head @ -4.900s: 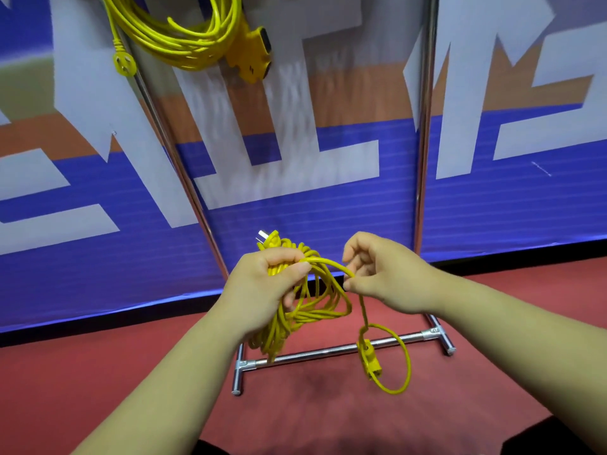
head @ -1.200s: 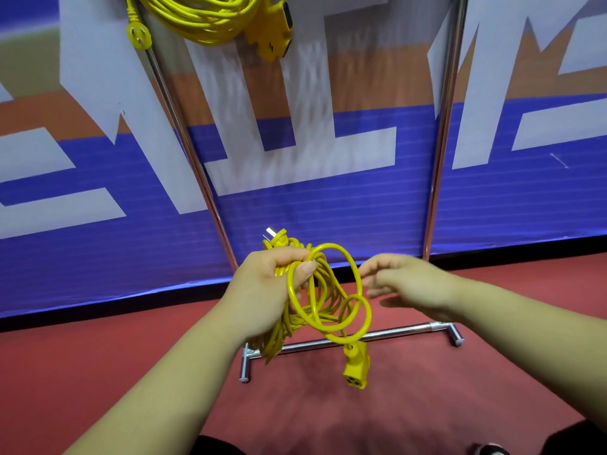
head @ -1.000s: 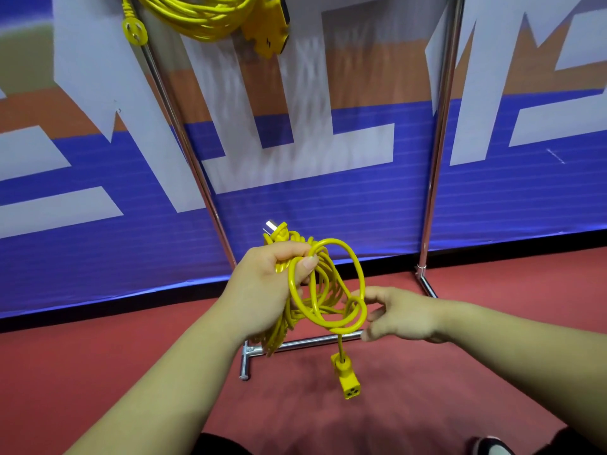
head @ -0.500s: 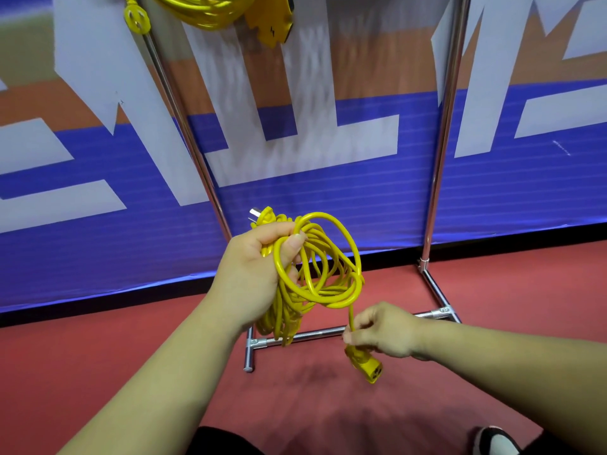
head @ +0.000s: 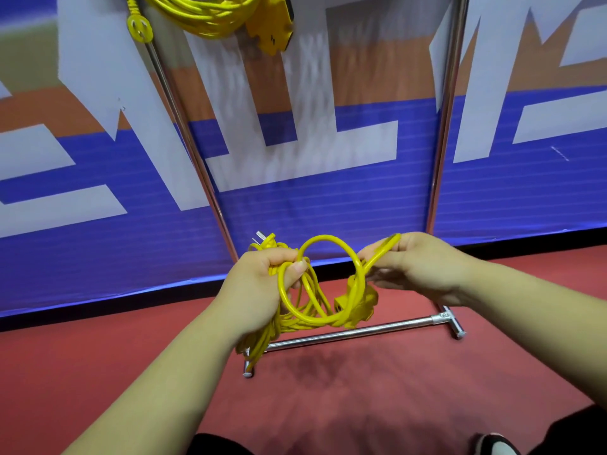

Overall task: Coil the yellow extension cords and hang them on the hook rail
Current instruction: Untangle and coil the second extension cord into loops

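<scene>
My left hand (head: 262, 284) grips a bundle of coiled yellow extension cord (head: 295, 310), with its pronged plug (head: 264, 239) sticking up above my fingers. My right hand (head: 417, 264) pinches the free end of the same cord and holds it up to the right, forming a loop (head: 328, 247) between the two hands. The cord's yellow socket end (head: 356, 302) hangs just below my right hand. A second yellow cord (head: 210, 14), coiled, hangs at the top of the metal rack together with its plug (head: 139, 27) and yellow socket block (head: 272, 31).
The chrome rack has two uprights (head: 445, 126) and a floor bar (head: 354, 331) with feet on the red floor (head: 361, 405). Behind it stands a blue, white and orange banner wall (head: 328, 192). A shoe tip (head: 496, 446) shows at the bottom right.
My right hand took the cord near the hanging socket end and lifted it up and to the right, raising the socket. My left hand keeps holding the coil.
</scene>
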Action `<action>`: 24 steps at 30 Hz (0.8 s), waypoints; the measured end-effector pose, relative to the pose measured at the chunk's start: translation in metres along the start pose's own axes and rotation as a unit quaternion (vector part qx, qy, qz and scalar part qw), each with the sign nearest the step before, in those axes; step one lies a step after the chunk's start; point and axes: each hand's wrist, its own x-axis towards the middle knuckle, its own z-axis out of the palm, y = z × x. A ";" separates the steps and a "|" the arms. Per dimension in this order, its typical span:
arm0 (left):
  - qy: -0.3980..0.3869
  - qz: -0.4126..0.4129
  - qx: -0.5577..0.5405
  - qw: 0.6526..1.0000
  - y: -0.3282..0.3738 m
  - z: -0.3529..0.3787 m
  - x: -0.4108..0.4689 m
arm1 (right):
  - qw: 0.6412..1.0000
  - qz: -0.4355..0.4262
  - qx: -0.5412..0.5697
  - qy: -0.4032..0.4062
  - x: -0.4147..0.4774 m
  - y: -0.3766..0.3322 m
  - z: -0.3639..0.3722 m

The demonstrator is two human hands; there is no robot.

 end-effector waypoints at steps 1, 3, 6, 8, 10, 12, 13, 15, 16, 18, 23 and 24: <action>-0.002 -0.002 0.001 1.000 0.000 0.002 0.001 | 1.000 0.001 0.021 -0.003 -0.004 -0.006 -0.002; -0.006 -0.003 0.011 1.000 0.001 0.006 0.002 | 0.999 -0.012 0.037 -0.015 -0.012 -0.017 -0.003; 0.002 0.003 0.043 0.999 0.003 0.012 0.004 | 0.996 -0.038 0.053 -0.057 -0.023 -0.026 -0.003; 0.013 0.004 0.054 0.998 0.006 0.016 0.005 | 0.992 -0.047 0.066 -0.097 -0.029 -0.030 -0.003; 0.023 0.006 0.062 0.998 0.009 0.019 0.006 | 0.988 -0.056 0.062 -0.132 -0.032 -0.031 -0.004; 0.034 0.006 0.068 0.997 0.011 0.021 0.007 | 0.983 -0.055 0.058 -0.164 -0.032 -0.031 -0.007; 0.039 0.006 0.072 0.997 0.011 0.022 0.008 | 0.980 -0.054 0.061 -0.181 -0.032 -0.031 -0.009; 0.048 0.000 0.080 0.996 0.012 0.025 0.009 | 0.973 -0.052 0.079 -0.212 -0.032 -0.031 -0.012; 0.053 -0.002 0.083 0.995 0.012 0.027 0.010 | 0.970 -0.052 0.090 -0.220 -0.032 -0.032 -0.011; 0.064 -0.009 0.092 0.994 0.012 0.030 0.012 | 0.973 -0.056 0.091 -0.203 -0.035 -0.032 -0.004; 0.082 -0.013 0.086 0.993 0.011 0.033 0.014 | 0.991 -0.132 -0.031 -0.023 -0.036 -0.031 0.019; 0.082 -0.009 0.086 0.993 0.012 0.032 0.014 | 0.989 -0.145 -0.023 0.010 -0.037 -0.032 0.018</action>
